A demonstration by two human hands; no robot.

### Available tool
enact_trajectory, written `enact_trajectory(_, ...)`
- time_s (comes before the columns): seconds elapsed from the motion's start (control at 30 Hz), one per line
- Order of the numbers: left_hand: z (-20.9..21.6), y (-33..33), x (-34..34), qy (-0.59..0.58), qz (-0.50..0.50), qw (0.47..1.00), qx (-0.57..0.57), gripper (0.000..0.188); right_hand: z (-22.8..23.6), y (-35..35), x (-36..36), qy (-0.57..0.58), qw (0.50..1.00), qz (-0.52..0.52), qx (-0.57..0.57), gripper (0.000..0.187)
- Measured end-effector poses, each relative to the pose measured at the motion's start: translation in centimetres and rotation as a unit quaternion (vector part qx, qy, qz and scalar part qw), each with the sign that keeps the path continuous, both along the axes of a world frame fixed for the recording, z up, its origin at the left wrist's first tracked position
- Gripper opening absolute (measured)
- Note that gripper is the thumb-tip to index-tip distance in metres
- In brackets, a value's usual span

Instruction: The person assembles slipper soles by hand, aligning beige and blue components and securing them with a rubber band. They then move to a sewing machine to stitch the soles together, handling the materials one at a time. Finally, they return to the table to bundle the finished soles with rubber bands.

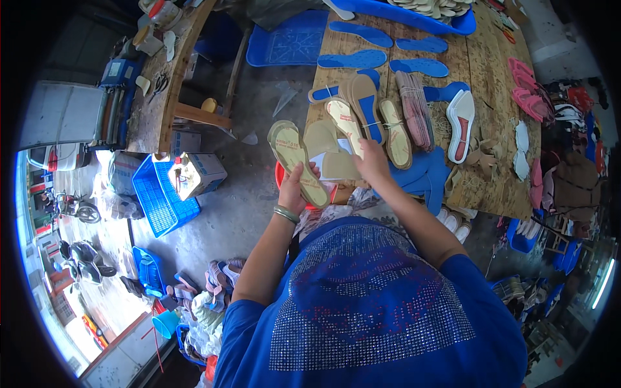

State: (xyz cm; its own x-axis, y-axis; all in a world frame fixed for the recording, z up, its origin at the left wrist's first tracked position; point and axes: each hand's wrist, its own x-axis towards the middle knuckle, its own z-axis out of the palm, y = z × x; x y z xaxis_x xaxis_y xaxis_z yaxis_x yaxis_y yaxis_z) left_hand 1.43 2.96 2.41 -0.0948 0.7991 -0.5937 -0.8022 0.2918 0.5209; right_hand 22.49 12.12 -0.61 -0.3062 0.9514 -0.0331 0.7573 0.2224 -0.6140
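Observation:
My left hand (295,185) is closed around a cream insole (288,145) with red print and a brown edge, perhaps more than one layered together, held out past the table's left edge. My right hand (372,161) grips the lower end of a second cream insole (344,121) that lies over the table. Between the two hands are tan board pieces (337,166) and a sheet of white paper. Just beyond sit a stack of brown insoles (363,97) and a cream insole bundle (394,132) tied with string.
The wooden table (488,64) carries blue insoles (352,59), a tied pinkish bundle (414,107), white soles (460,123) and pink shoe uppers (527,100). A blue tray (446,27) stands at its far edge. Left on the floor are a blue crate (162,207) and a carton (206,174).

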Motion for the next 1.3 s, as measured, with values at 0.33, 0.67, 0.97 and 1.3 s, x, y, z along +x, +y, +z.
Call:
enact_trajectory(0.33, 0.2, -2.5, -1.0, 0.026, -0.032, 0.999, -0.035, 0.030, -1.8, 2.3, -1.2, -0.191, 0.976, -0.003, -0.103, 0.050)
enact_trajectory(0.67, -0.2, -2.5, -0.9, 0.064, -0.033, 0.997, -0.025, 0.028, -2.4, 1.2, -1.5, -0.151, 0.986, -0.042, -0.056, 0.032)
enact_trajectory(0.97, -1.0, -2.1, -0.8, 0.064, -0.031, 0.996, -0.045, 0.029, -0.3, 0.9, 3.1, 0.096, 0.992, -0.067, 0.050, 0.026)
enact_trajectory(1.3, -0.4, -0.9, -0.6, 0.056, -0.043, 0.997, -0.024, 0.029, 0.7, 3.9, 3.7, -0.086, 0.991, 0.006, 0.099, 0.051)
